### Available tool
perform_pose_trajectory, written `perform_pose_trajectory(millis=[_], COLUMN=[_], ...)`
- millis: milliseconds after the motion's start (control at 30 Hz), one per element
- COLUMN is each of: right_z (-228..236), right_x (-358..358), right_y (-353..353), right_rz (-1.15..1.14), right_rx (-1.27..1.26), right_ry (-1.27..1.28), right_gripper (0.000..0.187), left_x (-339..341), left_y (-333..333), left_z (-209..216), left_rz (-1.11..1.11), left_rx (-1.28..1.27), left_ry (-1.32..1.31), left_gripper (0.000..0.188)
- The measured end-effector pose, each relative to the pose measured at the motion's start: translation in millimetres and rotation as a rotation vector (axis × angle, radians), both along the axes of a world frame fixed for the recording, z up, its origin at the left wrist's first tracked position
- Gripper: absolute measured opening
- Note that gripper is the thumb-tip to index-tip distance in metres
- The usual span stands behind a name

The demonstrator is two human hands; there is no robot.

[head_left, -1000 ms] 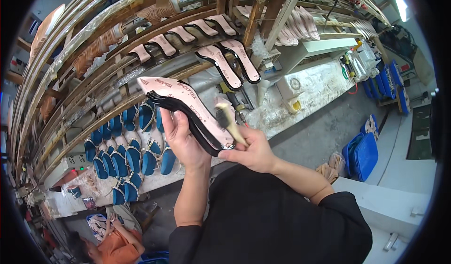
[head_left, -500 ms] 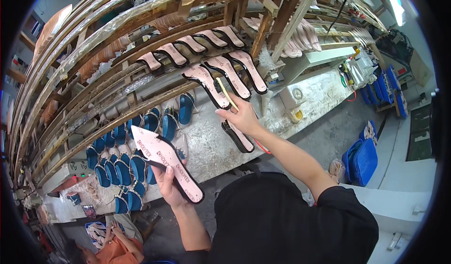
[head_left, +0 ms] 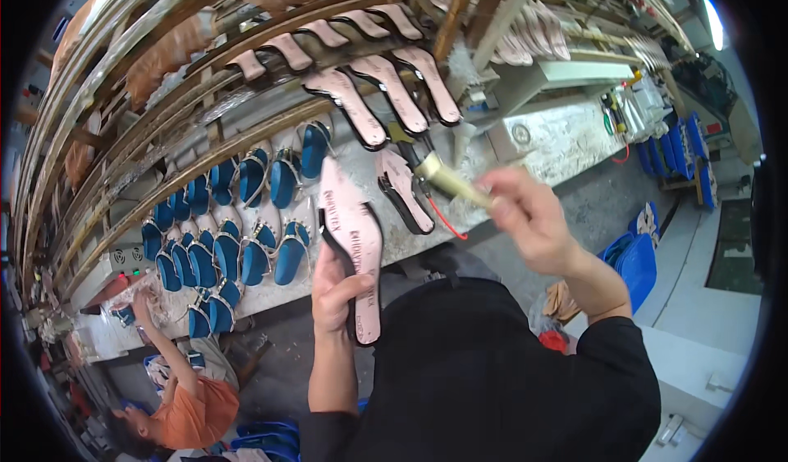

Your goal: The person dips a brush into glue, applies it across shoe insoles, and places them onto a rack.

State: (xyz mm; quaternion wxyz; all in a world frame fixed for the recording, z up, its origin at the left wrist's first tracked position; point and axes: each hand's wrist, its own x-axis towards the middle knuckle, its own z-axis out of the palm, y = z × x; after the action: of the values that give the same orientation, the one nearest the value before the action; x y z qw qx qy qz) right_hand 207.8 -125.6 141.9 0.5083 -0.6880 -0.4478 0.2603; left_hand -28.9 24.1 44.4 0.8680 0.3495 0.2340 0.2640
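Note:
My left hand (head_left: 332, 296) is closed around a pink pointed-toe insole (head_left: 361, 244) with a black edge, its tip pointing away from me. In my right hand (head_left: 532, 222) is a brush (head_left: 450, 180) with a pale yellow handle, blurred by motion. Its dark end reaches left, over the bench near the laid-out insoles. A single pink insole (head_left: 405, 193) lies on the bench beneath the brush. Behind it, more black-edged pink insoles (head_left: 390, 92) rest in a row with their narrow ends toward me.
Several blue-soled shoes (head_left: 203, 262) stand on the worn bench (head_left: 373, 236) at left. Wooden racks (head_left: 246, 117) rise behind it. A white box (head_left: 519, 136) and tools sit to the right. Another person in an orange top (head_left: 197, 413) works at lower left. Blue bins (head_left: 632, 273) stand at right.
My right hand with the brush has moved right and toward me, away from the laid-out insoles. The held insole has shifted right and turned more upright. The other person's arm has reached up.

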Motion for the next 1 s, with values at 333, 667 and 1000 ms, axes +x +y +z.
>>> perform_pose_trajectory(millis=[333,667,1000], right_z=[37.8,18.9,18.8], right_x=[94.7,243.3,235.6], right_y=[-82.6,-159.9,-194.9], right_rz=[0.257,-0.004,0.276], right_rx=[0.285,0.257,0.374], right_ry=[-0.886,-0.337,-0.325], right_gripper=[0.027,0.02,0.026], left_x=[94.6,168.5,185.3], left_y=[-89.7,-199.7,-241.0], left_z=[81.0,110.4,84.6], left_rz=[-0.396,-0.4,-0.226], left_rx=[0.135,0.124,0.079], left_ry=[-0.102,0.159,0.09], left_gripper=[0.099,0.1,0.108])
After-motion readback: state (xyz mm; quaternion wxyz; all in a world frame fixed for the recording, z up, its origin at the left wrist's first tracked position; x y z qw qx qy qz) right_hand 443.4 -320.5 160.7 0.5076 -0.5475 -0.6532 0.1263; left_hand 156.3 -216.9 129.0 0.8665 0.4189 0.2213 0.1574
